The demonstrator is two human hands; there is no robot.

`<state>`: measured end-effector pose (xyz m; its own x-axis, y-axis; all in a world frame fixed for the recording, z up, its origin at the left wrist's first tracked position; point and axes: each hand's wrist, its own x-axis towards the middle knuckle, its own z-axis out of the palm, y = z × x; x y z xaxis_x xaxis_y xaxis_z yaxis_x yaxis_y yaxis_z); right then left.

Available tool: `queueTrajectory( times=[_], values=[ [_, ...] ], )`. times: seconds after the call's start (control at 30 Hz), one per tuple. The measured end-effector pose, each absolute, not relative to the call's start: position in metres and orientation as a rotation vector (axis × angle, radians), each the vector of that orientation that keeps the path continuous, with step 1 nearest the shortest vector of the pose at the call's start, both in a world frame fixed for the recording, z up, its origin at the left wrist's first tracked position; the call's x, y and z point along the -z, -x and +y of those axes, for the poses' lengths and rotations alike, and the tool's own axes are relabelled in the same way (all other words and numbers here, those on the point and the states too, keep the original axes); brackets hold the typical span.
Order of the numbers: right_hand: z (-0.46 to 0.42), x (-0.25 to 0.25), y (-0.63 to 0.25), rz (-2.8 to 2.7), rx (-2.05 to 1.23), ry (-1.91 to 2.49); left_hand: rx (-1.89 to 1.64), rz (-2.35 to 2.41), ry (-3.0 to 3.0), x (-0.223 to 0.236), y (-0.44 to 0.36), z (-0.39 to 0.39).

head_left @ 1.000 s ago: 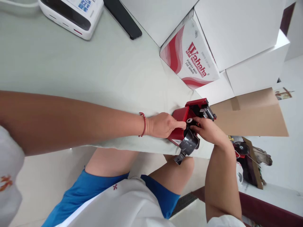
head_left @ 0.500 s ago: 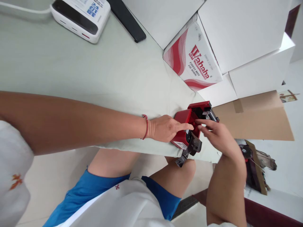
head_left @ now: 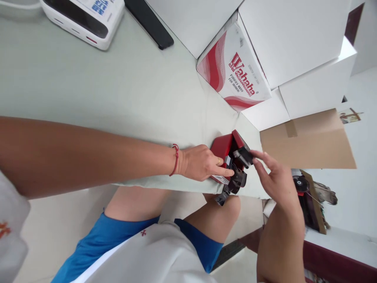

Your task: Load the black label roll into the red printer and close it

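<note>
A small red box that looks like a label printer lies near the table's edge, its hinged lid partly raised. From its opening a glossy dark strip hangs over the edge. My left hand, with a red cord bracelet and a ring, grips the printer's side; its index finger stretches onto the dark strip at the opening. My right hand pinches the black end of the lid between thumb and fingertips. The inside of the printer is mostly hidden by the lid and my left fingers.
A white power bank-like device with a cable and a black flat object lie at the table's far left. White cartons, one a Wahaha water box, stand along the back. A brown cardboard flap juts out at right.
My right hand has moved from inside the printer to the lid, which has swung down from wide open to partly closed. My left index finger has shifted down onto the dark strip.
</note>
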<state>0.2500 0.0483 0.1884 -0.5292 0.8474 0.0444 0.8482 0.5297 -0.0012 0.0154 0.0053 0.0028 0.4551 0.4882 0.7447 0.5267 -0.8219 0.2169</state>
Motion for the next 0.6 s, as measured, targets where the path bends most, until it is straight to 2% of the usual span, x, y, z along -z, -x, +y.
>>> queueTrajectory(
  times=[0.1,0.23,0.4,0.6],
  values=[
    [0.033,-0.188,-0.254,-2.868,-0.046,1.507,1.562,-0.999,2.52,-0.002,-0.017,0.009],
    [0.033,-0.183,-0.26,-2.983,0.077,1.436,1.945,-1.108,2.379,-0.002,-0.019,0.021],
    [0.036,-0.182,-0.258,-2.988,0.024,1.38,1.906,-1.031,2.645,-0.003,-0.016,0.027],
    [0.028,-0.159,-0.267,-2.743,-0.081,1.452,1.932,-0.921,2.617,0.001,-0.016,0.027]
  ],
)
